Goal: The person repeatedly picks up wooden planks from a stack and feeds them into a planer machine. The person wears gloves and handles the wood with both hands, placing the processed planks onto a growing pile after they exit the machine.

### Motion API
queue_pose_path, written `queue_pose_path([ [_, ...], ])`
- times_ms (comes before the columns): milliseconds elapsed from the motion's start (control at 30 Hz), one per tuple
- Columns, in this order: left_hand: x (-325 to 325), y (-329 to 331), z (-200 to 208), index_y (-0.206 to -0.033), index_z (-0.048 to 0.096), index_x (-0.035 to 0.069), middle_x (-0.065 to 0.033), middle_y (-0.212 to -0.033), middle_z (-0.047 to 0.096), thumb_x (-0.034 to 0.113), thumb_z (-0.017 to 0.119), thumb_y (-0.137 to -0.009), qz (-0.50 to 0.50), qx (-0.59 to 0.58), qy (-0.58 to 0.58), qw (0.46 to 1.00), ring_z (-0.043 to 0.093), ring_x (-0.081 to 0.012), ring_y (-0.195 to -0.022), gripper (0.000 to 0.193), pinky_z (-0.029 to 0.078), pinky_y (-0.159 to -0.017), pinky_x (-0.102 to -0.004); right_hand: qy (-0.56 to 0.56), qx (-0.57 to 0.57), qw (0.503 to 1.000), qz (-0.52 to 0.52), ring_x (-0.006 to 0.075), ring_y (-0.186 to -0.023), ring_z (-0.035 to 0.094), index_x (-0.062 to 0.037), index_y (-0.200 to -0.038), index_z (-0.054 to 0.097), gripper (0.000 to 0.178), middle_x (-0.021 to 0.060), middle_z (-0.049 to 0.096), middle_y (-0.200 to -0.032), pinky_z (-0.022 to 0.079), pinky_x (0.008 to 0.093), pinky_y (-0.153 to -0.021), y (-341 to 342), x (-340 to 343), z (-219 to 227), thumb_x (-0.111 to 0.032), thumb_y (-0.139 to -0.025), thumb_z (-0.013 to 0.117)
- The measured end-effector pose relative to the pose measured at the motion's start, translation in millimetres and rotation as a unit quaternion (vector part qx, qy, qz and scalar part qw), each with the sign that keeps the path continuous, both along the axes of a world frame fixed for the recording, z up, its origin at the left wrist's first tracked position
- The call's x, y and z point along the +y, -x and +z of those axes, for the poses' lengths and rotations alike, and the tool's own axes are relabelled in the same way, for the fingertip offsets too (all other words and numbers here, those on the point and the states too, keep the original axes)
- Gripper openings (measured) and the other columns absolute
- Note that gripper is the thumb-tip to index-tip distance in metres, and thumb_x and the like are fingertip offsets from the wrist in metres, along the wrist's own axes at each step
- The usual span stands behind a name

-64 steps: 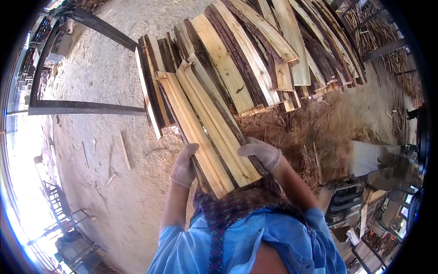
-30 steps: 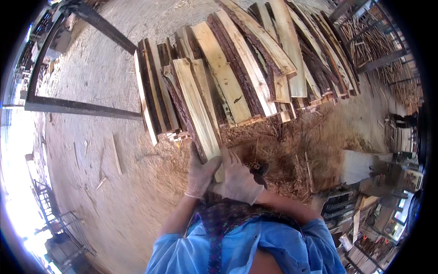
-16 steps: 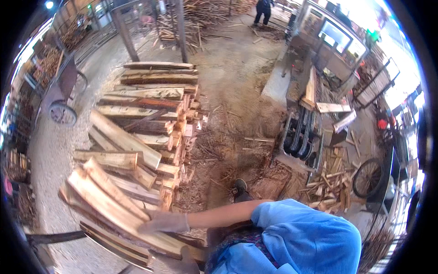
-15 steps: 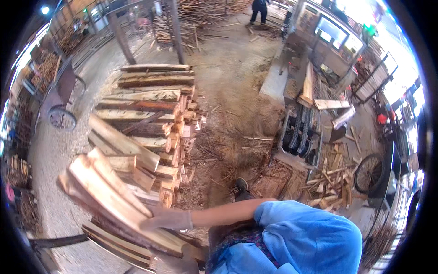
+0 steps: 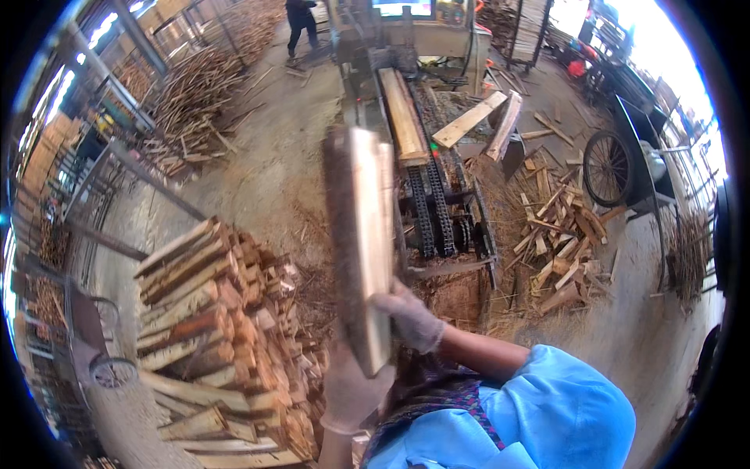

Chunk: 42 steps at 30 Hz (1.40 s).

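The left hand [image 5: 351, 391] and right hand [image 5: 412, 316] have fingers clamped on the near part of the bark-edged boards [image 5: 370, 219]; these run near to far, away from the fingers; the chain conveyor [image 5: 428, 209] lies right of them; the left hand grips nearest the end.

On my side of the link, I see a shirt [image 5: 566, 410] of plain light blue, with soft folds across its cloth. Its right sleeve [image 5: 547, 371] is loose and wide, and it ends near the elbow, so the forearm [image 5: 483, 352] below is bare. Over the shirt goes a dark cloth band [image 5: 483, 414] with a small repeated pattern in purple-red tones; its finer details are too small for me to distinguish. The left grip [image 5: 351, 387] and the right grip [image 5: 410, 316] both wear thin fabric gloves [image 5: 355, 402], pale greyish in colour, with cuffs [image 5: 339, 426] at the wrist.
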<state>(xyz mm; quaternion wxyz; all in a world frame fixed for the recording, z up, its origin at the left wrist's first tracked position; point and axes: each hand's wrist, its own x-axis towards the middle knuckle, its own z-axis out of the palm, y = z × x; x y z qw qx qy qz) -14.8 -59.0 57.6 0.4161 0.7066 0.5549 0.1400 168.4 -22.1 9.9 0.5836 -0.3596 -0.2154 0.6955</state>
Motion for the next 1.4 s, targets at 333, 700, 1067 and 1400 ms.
queue_pose_path([
  [333, 118, -148, -23, -0.162, 0.031, -0.01, -0.0336, -0.158, 0.047, 0.028, 0.077, -0.092, -0.167, -0.214, -0.082, 0.959, 0.046, -0.0443, -0.149, 0.092, 0.036, -0.124, -0.045, 0.026, -0.114, 0.98, -0.163, 0.019, -0.09, 0.073, 0.0047, -0.132, 0.059, 0.07, 0.012, 0.072, -0.108, 0.064, 0.0354, -0.077, -213, 95, -18, -0.046, -0.09, 0.083],
  [700, 35, 16, -97, -0.162, 0.039, -0.003, -0.0161, -0.136, 0.065, 0.006, 0.061, -0.103, 0.326, -0.232, 0.217, 0.89, 0.068, -0.0264, -0.116, 0.064, 0.059, -0.098, -0.0432, 0.005, -0.313, 0.941, -0.128, 0.0224, -0.081, 0.077, 0.0044, -0.123, 0.071, 0.065, 0.0123, 0.078, -0.101, 0.063, 0.0348, -0.073, -400, 337, -72, -0.049, -0.088, 0.084],
  [1067, 9, 8, -122, -0.15, 0.047, -0.001, -0.0111, -0.118, 0.065, 0.009, 0.061, -0.104, 0.512, -0.282, 0.308, 0.751, 0.067, -0.0224, -0.102, 0.048, 0.058, -0.087, -0.0381, 0.155, -0.616, 0.772, -0.032, 0.0389, -0.123, 0.069, 0.0139, -0.146, 0.047, 0.108, 0.0294, 0.069, -0.133, 0.055, 0.0444, -0.102, -366, 503, -82, -0.057, -0.076, 0.088],
  [1400, 47, -10, -123, -0.137, 0.058, 0.0, -0.0062, -0.103, 0.065, 0.009, 0.061, -0.104, 0.434, -0.301, 0.312, 0.79, 0.065, -0.0163, -0.088, 0.035, 0.056, -0.079, -0.0302, 0.112, -0.695, 0.708, -0.053, 0.042, -0.12, 0.071, 0.0141, -0.151, 0.037, 0.105, 0.0344, 0.071, -0.125, 0.058, 0.0458, -0.1, -344, 490, -64, -0.046, -0.08, 0.086],
])
